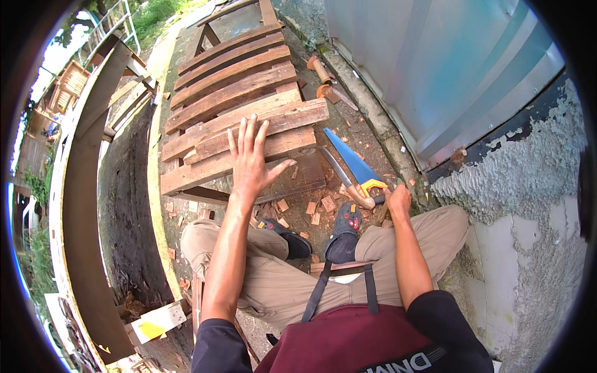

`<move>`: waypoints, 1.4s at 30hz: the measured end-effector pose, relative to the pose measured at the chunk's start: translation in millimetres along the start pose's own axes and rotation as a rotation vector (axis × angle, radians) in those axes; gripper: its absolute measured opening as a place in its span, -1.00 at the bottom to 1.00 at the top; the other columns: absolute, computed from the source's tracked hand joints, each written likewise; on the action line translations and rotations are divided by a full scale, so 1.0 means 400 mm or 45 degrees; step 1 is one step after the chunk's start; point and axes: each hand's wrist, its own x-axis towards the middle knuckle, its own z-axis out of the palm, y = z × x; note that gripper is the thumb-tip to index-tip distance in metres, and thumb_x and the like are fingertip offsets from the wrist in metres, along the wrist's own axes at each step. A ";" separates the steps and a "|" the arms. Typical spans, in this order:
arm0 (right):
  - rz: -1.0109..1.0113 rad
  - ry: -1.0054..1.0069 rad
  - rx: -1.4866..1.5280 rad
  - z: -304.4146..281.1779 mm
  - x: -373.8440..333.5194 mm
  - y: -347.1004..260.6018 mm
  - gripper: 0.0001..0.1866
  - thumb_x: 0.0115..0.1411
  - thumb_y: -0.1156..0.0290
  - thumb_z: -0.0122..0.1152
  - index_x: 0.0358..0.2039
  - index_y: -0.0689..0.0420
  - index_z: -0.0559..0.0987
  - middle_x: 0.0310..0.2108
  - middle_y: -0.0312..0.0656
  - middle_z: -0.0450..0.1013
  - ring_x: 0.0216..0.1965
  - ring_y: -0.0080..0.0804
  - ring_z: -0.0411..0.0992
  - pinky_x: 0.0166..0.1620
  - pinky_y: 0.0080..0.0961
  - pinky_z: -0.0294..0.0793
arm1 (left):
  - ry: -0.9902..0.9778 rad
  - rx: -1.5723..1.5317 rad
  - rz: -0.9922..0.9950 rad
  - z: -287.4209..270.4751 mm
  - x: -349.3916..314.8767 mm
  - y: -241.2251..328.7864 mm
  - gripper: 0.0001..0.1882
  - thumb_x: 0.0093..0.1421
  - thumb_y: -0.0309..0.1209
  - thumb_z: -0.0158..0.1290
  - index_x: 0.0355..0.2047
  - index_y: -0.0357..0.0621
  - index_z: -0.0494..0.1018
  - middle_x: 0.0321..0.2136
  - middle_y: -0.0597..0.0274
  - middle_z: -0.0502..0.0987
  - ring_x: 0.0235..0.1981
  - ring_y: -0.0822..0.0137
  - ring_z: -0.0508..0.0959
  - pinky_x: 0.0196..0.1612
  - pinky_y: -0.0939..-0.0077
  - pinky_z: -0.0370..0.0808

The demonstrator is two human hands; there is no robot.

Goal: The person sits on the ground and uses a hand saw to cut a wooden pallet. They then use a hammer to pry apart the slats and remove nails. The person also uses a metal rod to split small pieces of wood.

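Observation:
My left hand [250,163] is open, fingers spread, pressing on a loose rough board [286,118]. That board lies across the near slats of a low wooden slatted bench [233,84]. At the right, my right hand [398,200] is closed at the handle end of a handsaw [352,158], which has a blue blade and a yellow and black handle. The blade points away toward the bench's right side. Just left of the saw lies a curved-blade knife [336,166] with a wooden handle, partly overlapped by the saw's grip. The fingers' undersides are hidden.
Wood chips [315,211] litter the ground around my shoes. Farther off, a wooden mallet [319,69] and another blade with an orange-brown handle [326,91] lie beside the concrete edge. A metal sheet wall [448,68] bounds the right; a long wooden frame [81,205] stands at left.

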 end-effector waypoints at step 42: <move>-1.344 -0.070 1.148 -0.299 -0.293 -0.385 -0.80 0.41 0.47 0.16 -0.40 0.18 0.44 -0.49 -0.27 0.39 -0.30 -0.44 0.39 -0.21 -0.49 0.39 | -0.636 -0.379 -0.118 -0.263 0.133 0.082 -0.58 0.31 -0.08 0.10 -0.42 -0.22 0.63 -0.54 -0.19 0.59 -0.43 -0.17 0.64 -0.29 -0.05 0.55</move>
